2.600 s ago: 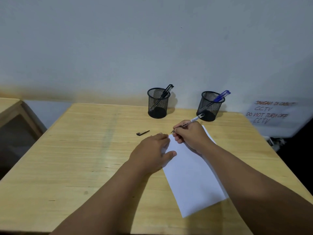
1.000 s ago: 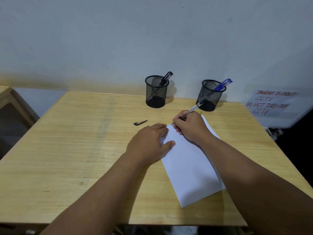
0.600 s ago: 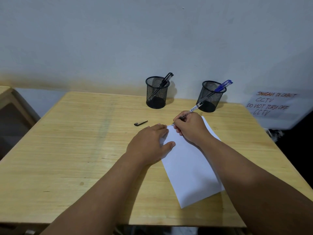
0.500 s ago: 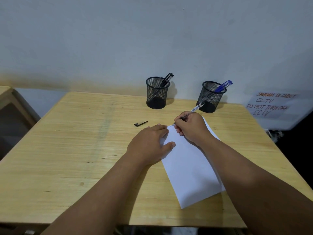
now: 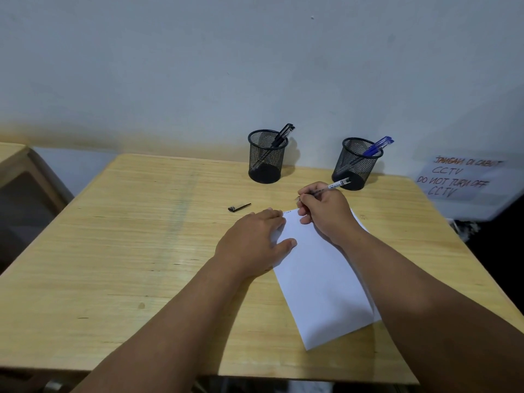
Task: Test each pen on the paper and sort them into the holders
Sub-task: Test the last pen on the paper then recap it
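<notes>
A white sheet of paper [image 5: 323, 279] lies on the wooden table [image 5: 141, 251], with a small scribble at its far left corner. My left hand [image 5: 255, 239] rests flat on the sheet's left edge, fingers straight. My right hand [image 5: 326, 211] pinches a clear pen [image 5: 337, 185], its tip just past the paper's far edge. Against the wall stand two black mesh holders: the left holder [image 5: 266, 157] has black pens [image 5: 283, 134], the right holder [image 5: 357, 163] has blue pens [image 5: 378, 145].
A black pen cap [image 5: 239, 207] lies on the table left of the paper. A handwritten CCTV notice [image 5: 459, 177] hangs on the wall at right. Part of another wooden piece of furniture [image 5: 17, 165] stands at the far left.
My right hand has drawn the pen's tip up off the paper's far corner, and the pen now lies flatter. A small scribble shows there. My left hand has stayed in place.
</notes>
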